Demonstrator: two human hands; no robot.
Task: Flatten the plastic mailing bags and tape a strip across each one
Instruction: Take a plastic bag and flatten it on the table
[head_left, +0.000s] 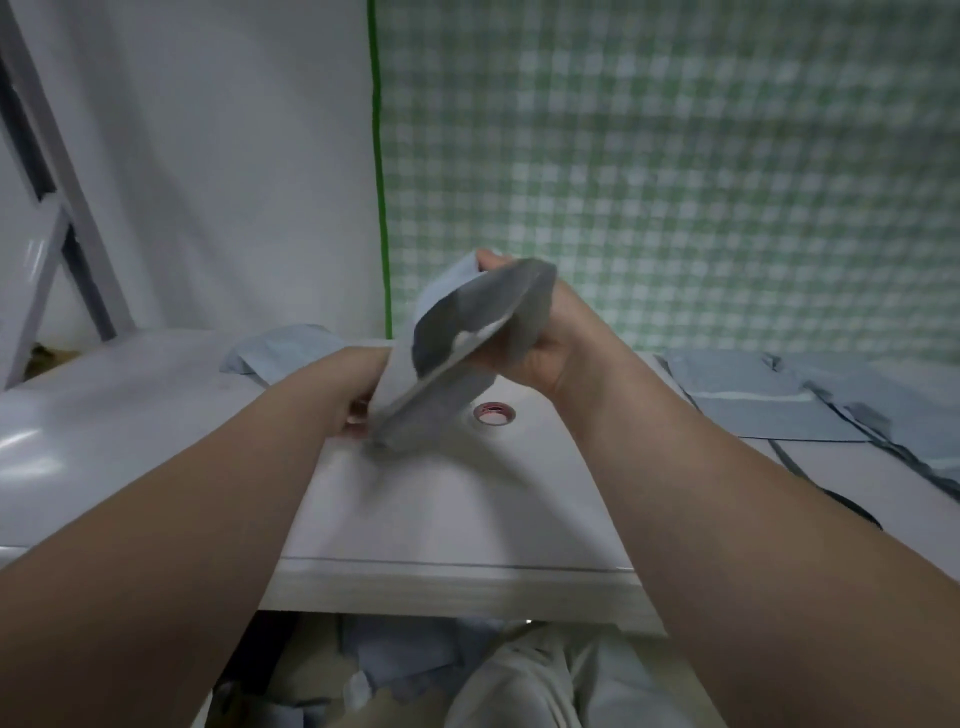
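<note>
We are recording one grey-blue plastic mailing bag being held in the air above the glossy white desk, near its middle. The bag is bowing open into a curved pouch and is tilting from upper right to lower left.

The left hand is pinching the bag's lower end just above the desk surface. Its fingers are curling in and clamping on the plastic, though the bag is hiding most of them. The right hand is gripping the upper end, with its fingers wrapping round the bag's raised edge.

We are seeing a round metal-rimmed cable hole in the desk directly below the bag. A pile of flat grey-blue mailing bags is lying on the right side of the desk, well apart from the hands, with a black cable running in front of it. Another crumpled pale blue bag is lying at the desk's back edge, behind the left forearm.

A green-and-white checked cloth is hanging behind the desk, bordered by a vertical green strip.
</note>
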